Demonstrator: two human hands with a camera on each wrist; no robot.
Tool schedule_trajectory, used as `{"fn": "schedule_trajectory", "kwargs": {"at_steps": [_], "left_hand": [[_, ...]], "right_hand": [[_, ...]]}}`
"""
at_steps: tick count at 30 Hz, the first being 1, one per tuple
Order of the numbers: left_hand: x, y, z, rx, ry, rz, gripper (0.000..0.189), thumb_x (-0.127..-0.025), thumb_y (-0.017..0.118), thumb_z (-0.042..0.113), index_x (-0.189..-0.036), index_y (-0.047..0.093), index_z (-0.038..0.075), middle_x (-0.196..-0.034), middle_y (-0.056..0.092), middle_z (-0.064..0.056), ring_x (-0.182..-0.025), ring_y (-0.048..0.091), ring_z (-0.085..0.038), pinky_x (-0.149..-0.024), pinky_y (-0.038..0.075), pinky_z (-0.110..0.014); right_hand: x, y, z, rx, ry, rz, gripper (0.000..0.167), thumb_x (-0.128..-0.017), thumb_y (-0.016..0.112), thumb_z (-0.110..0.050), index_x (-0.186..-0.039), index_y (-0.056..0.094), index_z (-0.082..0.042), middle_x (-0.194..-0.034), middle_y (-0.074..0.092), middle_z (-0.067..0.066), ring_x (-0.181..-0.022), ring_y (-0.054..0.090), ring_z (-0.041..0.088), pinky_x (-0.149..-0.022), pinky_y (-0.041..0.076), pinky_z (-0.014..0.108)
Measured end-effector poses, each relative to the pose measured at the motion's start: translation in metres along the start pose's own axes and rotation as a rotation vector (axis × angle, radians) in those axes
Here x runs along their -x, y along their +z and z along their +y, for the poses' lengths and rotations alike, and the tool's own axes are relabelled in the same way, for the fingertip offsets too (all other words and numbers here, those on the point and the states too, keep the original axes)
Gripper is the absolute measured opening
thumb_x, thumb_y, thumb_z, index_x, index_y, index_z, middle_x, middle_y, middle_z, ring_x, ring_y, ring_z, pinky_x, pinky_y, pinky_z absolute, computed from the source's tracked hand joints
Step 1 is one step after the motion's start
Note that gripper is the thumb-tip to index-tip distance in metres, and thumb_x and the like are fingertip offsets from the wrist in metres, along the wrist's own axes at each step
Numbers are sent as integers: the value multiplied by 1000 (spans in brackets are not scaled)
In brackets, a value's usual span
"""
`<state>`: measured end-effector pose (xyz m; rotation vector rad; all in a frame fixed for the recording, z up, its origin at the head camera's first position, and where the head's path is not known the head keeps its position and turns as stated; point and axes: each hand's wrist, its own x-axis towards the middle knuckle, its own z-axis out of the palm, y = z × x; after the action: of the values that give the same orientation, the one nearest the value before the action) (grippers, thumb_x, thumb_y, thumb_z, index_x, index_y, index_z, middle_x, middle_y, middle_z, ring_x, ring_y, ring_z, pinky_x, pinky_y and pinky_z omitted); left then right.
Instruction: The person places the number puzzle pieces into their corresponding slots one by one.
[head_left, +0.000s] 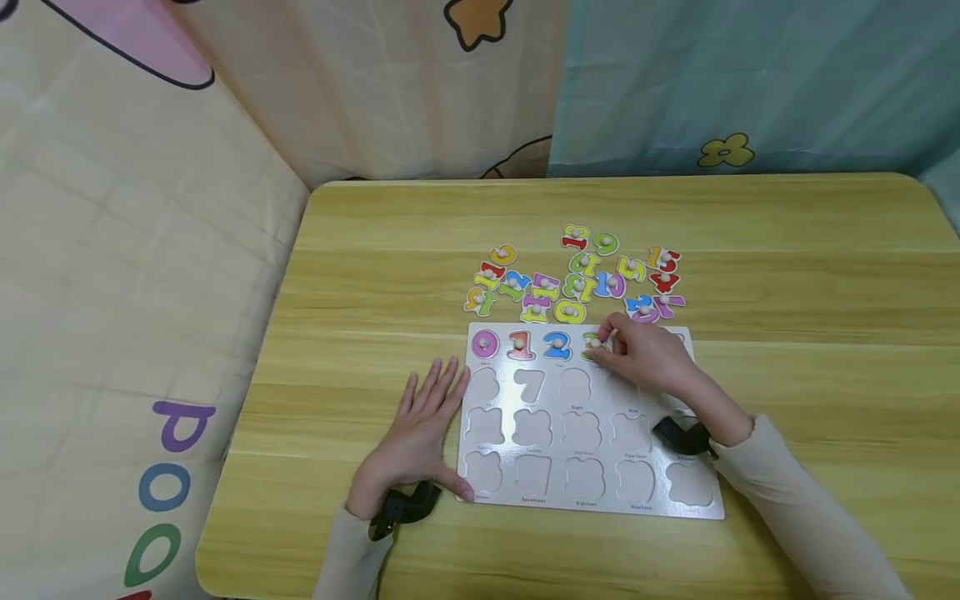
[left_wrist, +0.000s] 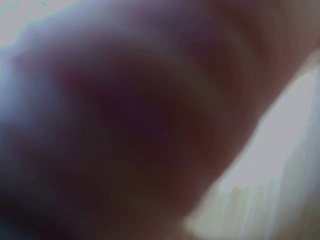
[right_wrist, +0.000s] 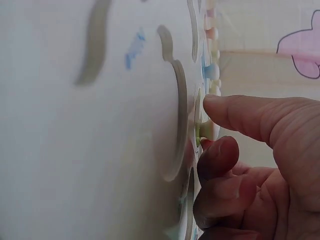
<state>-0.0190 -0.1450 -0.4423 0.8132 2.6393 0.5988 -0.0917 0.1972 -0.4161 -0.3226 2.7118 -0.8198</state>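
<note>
Green knobbed piece (head_left: 595, 342) at right hand (head_left: 649, 354), white board (head_left: 557, 433) against left hand (head_left: 418, 435).

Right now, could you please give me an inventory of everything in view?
Table: one, light wood-look, under the board
Puzzle board: one, white, near side of the table
Number 0: one, magenta, board's top row
Number 1: one, red, beside it
Number 2: one, blue, next along
Green number piece: one, green, fourth, partly covered
Loose number pieces: seventeen, mixed colours, beyond the board
Printed cloth: count unclear, beige and teal, behind and left
Wrist devices: two, black, one per wrist
Sleeves: two, cream, both arms
Left grip: one, bare, spread at the board's left edge
Right grip: one, bare, curled at the green number piece
</note>
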Motion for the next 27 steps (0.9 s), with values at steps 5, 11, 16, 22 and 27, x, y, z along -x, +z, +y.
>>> {"fn": "schedule_trajectory", "kwargs": {"at_steps": [5,11,16,22,27], "left_hand": [[0,0,0,-4,-1,-2,153,-39,83,69,-152,3,4,-157,-9,-13,-141,-16,-31,-110,-14,-49],[0,0,0,-2,1,2,153,-39,83,69,-152,3,4,-157,-9,-14,-141,-15,-31,-110,-13,-49],[0,0,0,-8,-3,1,153,-39,82,70,-152,2,5,-157,-9,-13,-141,-15,-31,-110,-13,-50],[-1,-1,1,-7,-1,-4,152,-40,82,69,-152,2,5,-157,-8,-13,-141,-14,-31,-110,-12,-50],[-1,-2,1,-6,-5,-4,152,-39,83,69,-152,3,5,-157,-8,-13,-141,-14,-31,-110,-12,-50]], "right_hand": [[5,-1,2,-16,6,11,27,-88,68,-33,-97,58,-9,-63,50,-1,-52,43,16,-46,30,29],[6,-6,12,-35,6,74,21,-90,66,-31,-94,61,-10,-62,50,-1,-53,44,18,-46,31,30],[-5,-30,31,-78,47,175,26,-93,61,-31,-96,60,-5,-61,50,2,-52,44,18,-45,32,30],[-18,-57,54,-91,212,215,45,-93,57,-43,-104,53,0,-66,52,8,-54,44,23,-43,31,31],[-26,-63,64,-49,273,204,49,-91,59,-45,-104,51,1,-71,53,11,-60,46,26,-48,32,34]]}}
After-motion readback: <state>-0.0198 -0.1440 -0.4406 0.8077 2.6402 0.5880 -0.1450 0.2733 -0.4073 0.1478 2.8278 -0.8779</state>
